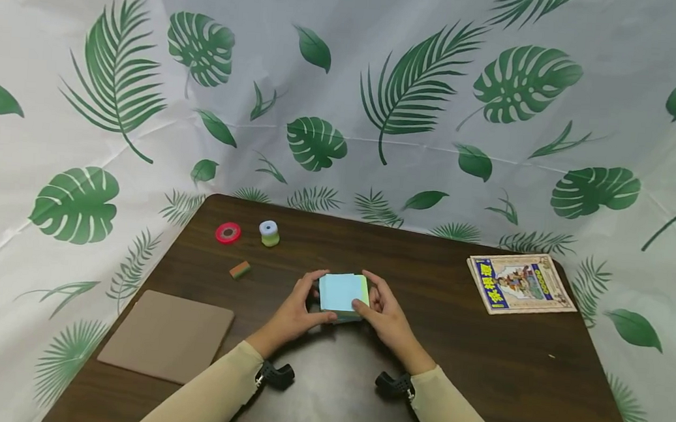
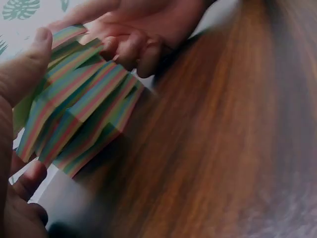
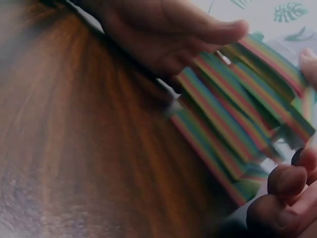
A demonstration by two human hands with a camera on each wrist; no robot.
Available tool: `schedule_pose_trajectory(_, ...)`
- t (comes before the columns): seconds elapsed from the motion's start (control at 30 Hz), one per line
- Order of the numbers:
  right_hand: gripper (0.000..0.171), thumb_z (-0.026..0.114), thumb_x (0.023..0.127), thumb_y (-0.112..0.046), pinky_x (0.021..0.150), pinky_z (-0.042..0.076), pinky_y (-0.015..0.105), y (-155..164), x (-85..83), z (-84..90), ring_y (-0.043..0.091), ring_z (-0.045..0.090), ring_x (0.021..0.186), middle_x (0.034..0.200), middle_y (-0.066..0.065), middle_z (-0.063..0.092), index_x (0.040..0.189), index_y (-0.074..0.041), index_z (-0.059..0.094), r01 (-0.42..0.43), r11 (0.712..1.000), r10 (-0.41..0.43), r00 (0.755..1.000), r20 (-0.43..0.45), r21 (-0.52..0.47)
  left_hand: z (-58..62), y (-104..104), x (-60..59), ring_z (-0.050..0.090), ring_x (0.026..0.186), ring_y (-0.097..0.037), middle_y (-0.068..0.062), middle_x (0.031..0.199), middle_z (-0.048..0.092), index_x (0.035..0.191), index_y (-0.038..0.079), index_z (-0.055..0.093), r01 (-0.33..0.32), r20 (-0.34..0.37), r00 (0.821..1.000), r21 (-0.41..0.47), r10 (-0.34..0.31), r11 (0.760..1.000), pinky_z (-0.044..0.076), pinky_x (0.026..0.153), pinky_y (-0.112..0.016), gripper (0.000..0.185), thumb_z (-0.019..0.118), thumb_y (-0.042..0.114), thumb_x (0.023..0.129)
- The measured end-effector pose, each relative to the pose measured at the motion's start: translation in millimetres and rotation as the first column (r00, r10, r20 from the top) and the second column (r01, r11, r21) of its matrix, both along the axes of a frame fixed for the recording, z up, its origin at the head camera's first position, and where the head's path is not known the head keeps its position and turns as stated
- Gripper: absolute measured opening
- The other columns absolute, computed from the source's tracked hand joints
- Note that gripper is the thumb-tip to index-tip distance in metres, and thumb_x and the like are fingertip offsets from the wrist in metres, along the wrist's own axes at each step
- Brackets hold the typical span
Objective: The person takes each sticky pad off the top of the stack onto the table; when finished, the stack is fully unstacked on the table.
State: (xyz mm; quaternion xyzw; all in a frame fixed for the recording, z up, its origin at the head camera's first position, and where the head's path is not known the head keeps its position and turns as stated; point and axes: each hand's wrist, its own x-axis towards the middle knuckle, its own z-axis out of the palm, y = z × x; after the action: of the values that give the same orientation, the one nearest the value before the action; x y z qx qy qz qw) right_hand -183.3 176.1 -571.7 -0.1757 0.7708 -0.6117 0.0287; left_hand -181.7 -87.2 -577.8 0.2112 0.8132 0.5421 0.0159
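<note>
Between both hands is a loose, uneven stack of paper notes (image 1: 341, 292), light blue on top with a yellow-green corner at the right. In the left wrist view the edges of the note stack (image 2: 81, 106) show coloured stripes, with the layers staggered. My left hand (image 1: 298, 308) holds the stack's left side, thumb at the near edge. On its right side my right hand (image 1: 388, 314) grips, the thumb lying on the top note. The right wrist view shows the same staggered notes (image 3: 237, 106) between the hands; some fingers are hidden behind the stack.
A flat brown board-like item (image 1: 167, 336) lies at the left. Farther back are a red disc (image 1: 228, 233), a small white-and-green spool-like item (image 1: 268, 233) and an orange-and-green block (image 1: 240, 269). Illustrated booklets (image 1: 521, 284) lie at the right on the dark wooden table (image 1: 467, 377).
</note>
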Motion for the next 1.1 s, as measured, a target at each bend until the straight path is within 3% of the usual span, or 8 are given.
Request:
schedule_pose_trajectory(0.13,0.065,0.075,0.104,-0.011,0.056,0.035,0.024,-0.4,-0.5,-6.2,0.006,0.035,0.062,0.082,0.002,0.042,0.162,-0.017,0.047,-0.002,0.999,0.001,1.000,-0.018,-0.048,0.1,-0.9,-0.1,0.051,0.116,-0.028,-0.010,0.128,0.055,0.163,0.020,0.043,0.003,-0.006,1.000,0.021,-0.003,1.000,0.042,0.098,-0.044,0.084,0.090,0.026,0.093)
schedule_pose_trajectory(0.27,0.065,0.074,0.104,-0.008,0.053,0.037,0.025,1.5,-0.6,-6.9,0.007,0.037,0.060,0.081,0.003,0.043,0.163,-0.016,0.047,-0.024,0.997,0.021,0.999,-0.038,-0.072,-2.2,-0.5,-1.1,0.052,0.117,-0.028,-0.010,0.128,0.055,0.162,0.021,0.043,0.011,-0.007,1.000,0.011,-0.011,1.000,0.042,0.100,-0.042,0.084,0.091,0.026,0.092)
schedule_pose_trajectory(0.5,0.065,0.071,0.106,-0.009,0.053,0.045,0.026,3.3,-2.2,-5.4,0.009,0.044,0.059,0.083,0.005,0.046,0.164,-0.026,0.047,-0.066,0.992,0.064,0.998,-0.026,-0.103,1.4,-0.4,-1.5,0.054,0.116,-0.031,-0.011,0.123,0.057,0.159,0.017,0.046,-0.005,-0.037,0.999,0.028,0.006,1.000,0.043,0.100,-0.041,0.084,0.093,0.022,0.090)
schedule_pose_trajectory(0.9,0.059,0.064,0.108,-0.001,0.047,0.039,0.028,13.6,-3.5,-8.0,0.008,0.041,0.057,0.087,0.002,0.045,0.162,-0.001,0.042,-0.090,0.968,0.080,0.995,-0.051,-0.234,-1.2,5.5,-6.0,0.054,0.110,-0.023,-0.009,0.119,0.061,0.156,0.012,0.049,0.012,-0.053,0.999,0.082,-0.008,0.997,0.046,0.098,-0.042,0.082,0.094,0.017,0.088)
schedule_pose_trajectory(1.0,0.056,0.064,0.109,-0.003,0.047,0.043,0.029,16.6,-5.5,-7.6,0.012,0.047,0.058,0.089,0.003,0.048,0.160,0.002,0.041,-0.060,0.962,0.054,0.998,-0.029,-0.267,-0.7,4.7,-4.2,0.055,0.109,-0.024,-0.009,0.117,0.061,0.156,0.009,0.049,0.004,-0.055,0.998,0.089,0.001,0.996,0.045,0.097,-0.041,0.083,0.095,0.017,0.087)
schedule_pose_trajectory(1.1,0.043,0.063,0.110,-0.006,0.047,0.048,0.032,19.8,-9.7,-8.0,0.021,0.058,0.062,0.091,0.004,0.054,0.150,0.003,0.052,-0.017,0.955,0.014,1.000,-0.013,-0.297,-0.3,3.0,-2.6,0.055,0.109,-0.025,-0.009,0.115,0.060,0.156,0.006,0.050,-0.019,-0.045,0.999,0.090,0.023,0.996,0.044,0.096,-0.038,0.085,0.096,0.016,0.085)
